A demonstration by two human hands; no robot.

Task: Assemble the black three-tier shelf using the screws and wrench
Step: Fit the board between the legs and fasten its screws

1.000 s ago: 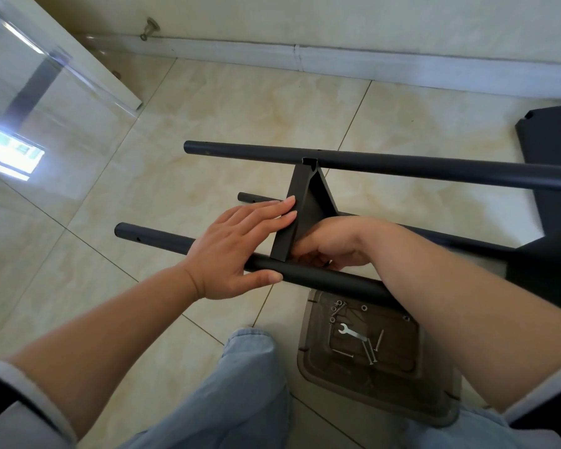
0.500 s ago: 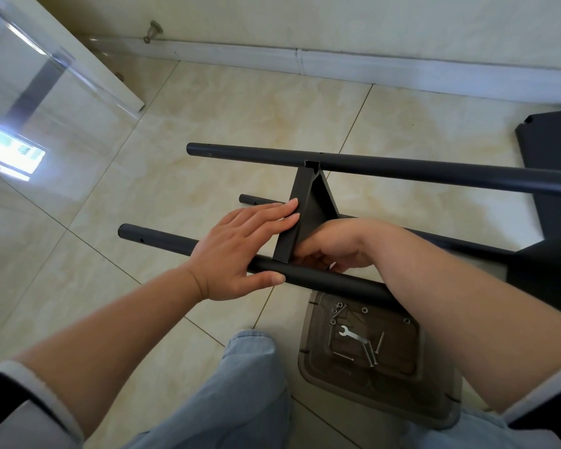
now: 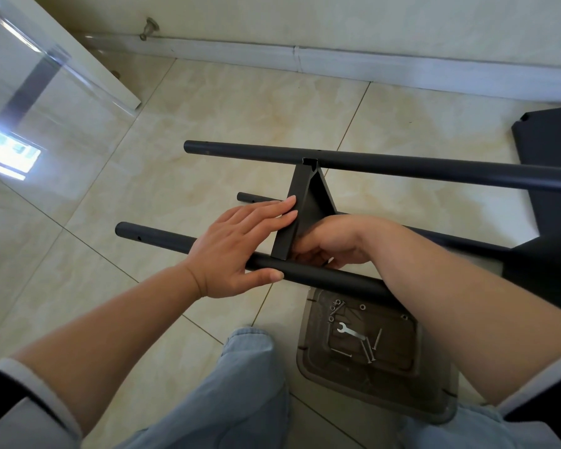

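Two hands on the black shelf frame

The left hand [image 3: 237, 246] lies flat on the near pole [image 3: 321, 278] and shelf panel [image 3: 300, 210]; the right hand [image 3: 331, 243] curls at the joint (what it holds is hidden). Bare floor [image 3: 227, 111] lies beyond the poles

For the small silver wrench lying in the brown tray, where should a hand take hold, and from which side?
Pinch the small silver wrench at its thin flat shank, coming from straight above: it lies flat in the brown plastic tray, open jaw end at left, with long screws close by its right end.

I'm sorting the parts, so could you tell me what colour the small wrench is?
Silver, plain bare metal; the wrench shows best in the head view.
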